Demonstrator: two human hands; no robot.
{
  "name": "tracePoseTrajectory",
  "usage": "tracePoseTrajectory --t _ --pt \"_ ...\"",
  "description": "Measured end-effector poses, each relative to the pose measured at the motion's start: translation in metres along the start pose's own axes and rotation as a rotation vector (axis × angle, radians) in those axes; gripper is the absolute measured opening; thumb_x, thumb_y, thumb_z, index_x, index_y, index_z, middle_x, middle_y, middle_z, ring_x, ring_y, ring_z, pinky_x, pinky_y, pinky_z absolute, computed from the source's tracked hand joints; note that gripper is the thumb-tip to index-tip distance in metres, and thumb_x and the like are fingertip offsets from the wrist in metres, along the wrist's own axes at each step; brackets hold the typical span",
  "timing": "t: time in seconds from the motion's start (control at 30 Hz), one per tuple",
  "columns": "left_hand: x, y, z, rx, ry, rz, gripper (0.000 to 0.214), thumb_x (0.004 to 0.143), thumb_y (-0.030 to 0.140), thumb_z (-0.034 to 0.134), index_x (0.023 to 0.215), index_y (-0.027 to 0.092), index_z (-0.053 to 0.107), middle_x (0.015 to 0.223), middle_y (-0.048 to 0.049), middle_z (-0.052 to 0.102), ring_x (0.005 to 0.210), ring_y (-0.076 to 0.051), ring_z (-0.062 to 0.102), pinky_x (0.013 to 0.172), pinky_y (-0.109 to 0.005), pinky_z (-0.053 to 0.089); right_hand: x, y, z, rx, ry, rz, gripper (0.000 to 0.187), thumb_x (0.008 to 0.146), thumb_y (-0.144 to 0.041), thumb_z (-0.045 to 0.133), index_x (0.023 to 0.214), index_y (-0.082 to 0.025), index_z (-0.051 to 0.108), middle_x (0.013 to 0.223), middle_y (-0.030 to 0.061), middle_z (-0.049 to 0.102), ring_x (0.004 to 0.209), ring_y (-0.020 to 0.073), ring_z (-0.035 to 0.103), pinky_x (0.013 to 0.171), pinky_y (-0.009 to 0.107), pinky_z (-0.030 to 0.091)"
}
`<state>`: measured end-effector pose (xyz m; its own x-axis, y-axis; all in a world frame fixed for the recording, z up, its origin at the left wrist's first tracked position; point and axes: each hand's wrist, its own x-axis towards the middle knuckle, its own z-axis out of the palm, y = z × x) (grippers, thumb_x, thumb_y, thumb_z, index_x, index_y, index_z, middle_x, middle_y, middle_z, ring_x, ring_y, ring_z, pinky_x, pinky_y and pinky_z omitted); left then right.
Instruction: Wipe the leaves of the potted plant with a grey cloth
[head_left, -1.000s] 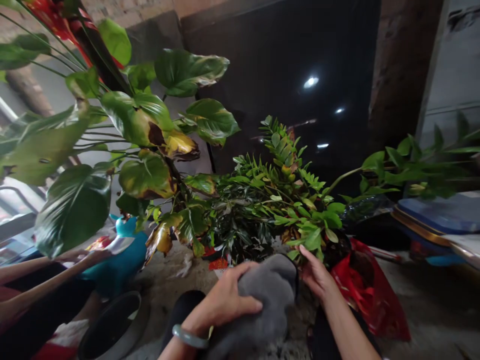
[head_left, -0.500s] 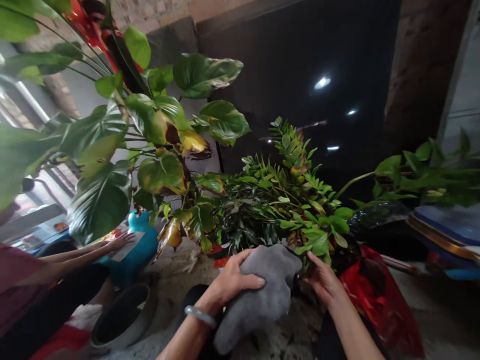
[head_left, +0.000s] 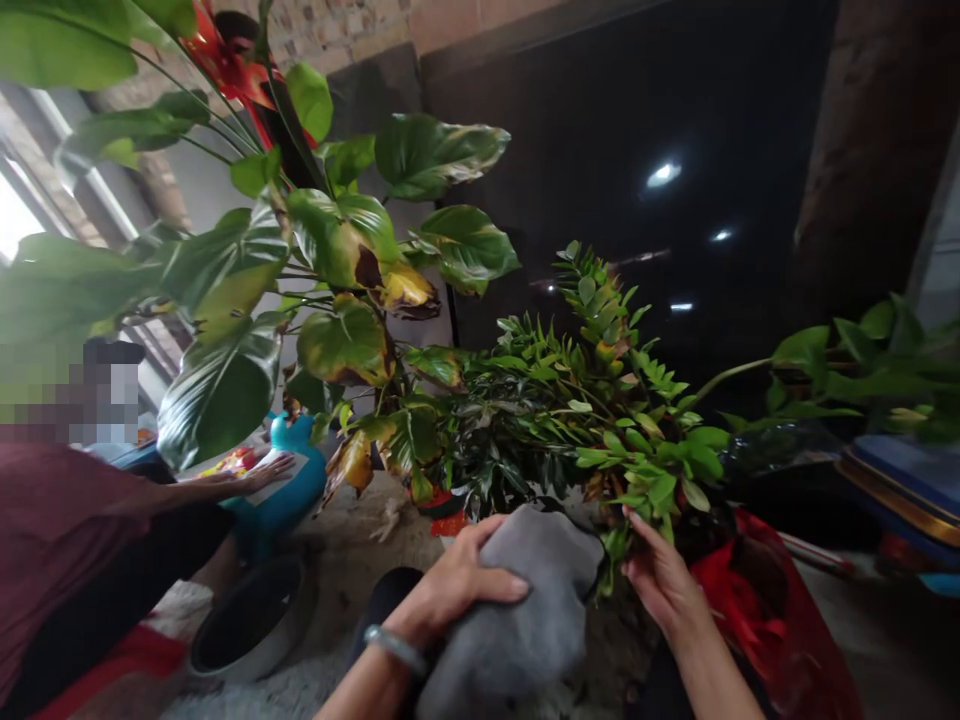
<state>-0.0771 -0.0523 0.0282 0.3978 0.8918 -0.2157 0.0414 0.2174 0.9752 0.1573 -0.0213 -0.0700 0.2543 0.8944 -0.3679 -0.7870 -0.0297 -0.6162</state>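
My left hand is closed on a grey cloth low in the middle of the view, with a pale bangle on its wrist. My right hand reaches up beside the cloth and its fingers touch the lower leaves of a small-leaved green plant. That hand's fingers are stretched out along a stem; a firm grip is not visible. The cloth lies against the base of the plant.
A big plant with broad, partly yellowed leaves stands to the left. Another person in a dark red top rests a hand on a teal object. A dark bowl sits on the floor, a red bag at right.
The view has shifted so everything sits further right and the person at left shows more. My right hand has risen slightly into the leaves. My left hand stays on the cloth.
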Motion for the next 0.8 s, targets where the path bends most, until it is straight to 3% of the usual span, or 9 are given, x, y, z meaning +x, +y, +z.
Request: tracePoseTrajectory --t 0.07,0.13,0.27,0.33,0.4,0.5,0.6,0.7,0.8 --pt "-0.022 0.006 -0.021 -0.114 0.065 0.040 0.062 0.047 0.029 0.078 0.107 0.021 0.064 0.083 -0.0011 0.069 0.076 -0.021 0.063 0.066 -0.028 0.049 0.001 -0.001 -0.001 0.013 0.008 0.005 0.033 0.042 -0.018 0.082 0.072 -0.022 0.069 0.061 -0.0035 0.069 0.044 0.0115 0.055 0.034 0.021 0.037" --pt "-0.028 0.016 -0.038 -0.211 0.237 0.151 0.063 0.051 0.032 0.077 0.111 0.022 0.061 0.084 -0.0014 0.070 0.073 -0.020 0.063 0.064 -0.027 0.049 0.003 -0.001 -0.001 0.019 0.016 0.004 0.032 0.043 -0.017 0.081 0.071 -0.023 0.069 0.060 -0.0043 0.069 0.042 0.0114 0.053 0.034 0.021 0.038" --pt "-0.004 0.019 -0.045 -0.336 0.596 0.255 0.063 0.051 0.033 0.077 0.109 0.017 0.057 0.085 -0.0016 0.069 0.068 -0.016 0.062 0.064 -0.025 0.049 0.006 0.004 0.002 0.015 0.018 0.000 0.030 0.046 -0.016 0.080 0.072 -0.024 0.068 0.059 -0.0049 0.068 0.041 0.0132 0.054 0.034 0.024 0.041" --pt "0.006 0.003 -0.037 -0.342 0.568 0.127 0.060 0.047 0.033 0.079 0.100 0.013 0.059 0.078 -0.0036 0.068 0.065 -0.017 0.062 0.063 -0.028 0.050 0.005 0.006 0.004 0.018 0.018 0.014 0.029 0.046 -0.017 0.079 0.072 -0.024 0.068 0.059 -0.0053 0.068 0.043 0.0135 0.056 0.038 0.024 0.045" --pt "0.003 -0.016 -0.028 -0.330 0.410 -0.012 0.055 0.045 0.030 0.079 0.093 0.010 0.062 0.071 -0.0048 0.068 0.062 -0.018 0.062 0.061 -0.029 0.049 0.004 0.007 0.006 0.021 0.029 0.038 0.029 0.047 -0.017 0.079 0.072 -0.023 0.068 0.062 -0.0052 0.069 0.046 0.0135 0.057 0.040 0.024 0.046" --pt "-0.019 -0.029 -0.026 -0.364 0.258 -0.032 0.050 0.047 0.024 0.078 0.094 0.012 0.064 0.072 -0.0042 0.069 0.061 -0.017 0.062 0.059 -0.027 0.049 0.001 0.005 0.009 0.008 0.057 0.092 0.030 0.045 -0.018 0.078 0.073 -0.022 0.067 0.061 -0.0051 0.069 0.046 0.0135 0.057 0.039 0.023 0.044" --pt "-0.030 -0.009 -0.043 -0.411 0.375 0.154 0.051 0.052 0.022 0.077 0.100 0.014 0.063 0.077 -0.0030 0.071 0.062 -0.017 0.063 0.057 -0.025 0.050 0.001 0.003 0.009 0.018 0.074 0.085 0.031 0.044 -0.017 0.078 0.072 -0.024 0.066 0.059 -0.0066 0.068 0.045 0.0134 0.057 0.038 0.023 0.043" --pt "-0.008 0.020 -0.061 -0.468 0.594 0.323 0.049 0.057 0.019 0.074 0.104 0.015 0.061 0.077 -0.0014 0.071 0.062 -0.015 0.064 0.059 -0.024 0.050 0.004 0.004 0.007 0.002 0.082 0.032 0.029 0.047 -0.018 0.077 0.072 -0.025 0.065 0.059 -0.0074 0.068 0.046 0.0137 0.057 0.039 0.024 0.042" --pt "0.021 0.021 -0.057 -0.598 0.691 0.136 0.039 0.068 0.018 0.066 0.106 0.011 0.059 0.066 -0.0011 0.069 0.055 -0.015 0.063 0.060 -0.026 0.051 0.008 0.010 0.006 -0.026 0.057 0.014 0.027 0.050 -0.022 0.077 0.074 -0.025 0.065 0.062 -0.0067 0.069 0.051 0.0151 0.059 0.044 0.026 0.044"
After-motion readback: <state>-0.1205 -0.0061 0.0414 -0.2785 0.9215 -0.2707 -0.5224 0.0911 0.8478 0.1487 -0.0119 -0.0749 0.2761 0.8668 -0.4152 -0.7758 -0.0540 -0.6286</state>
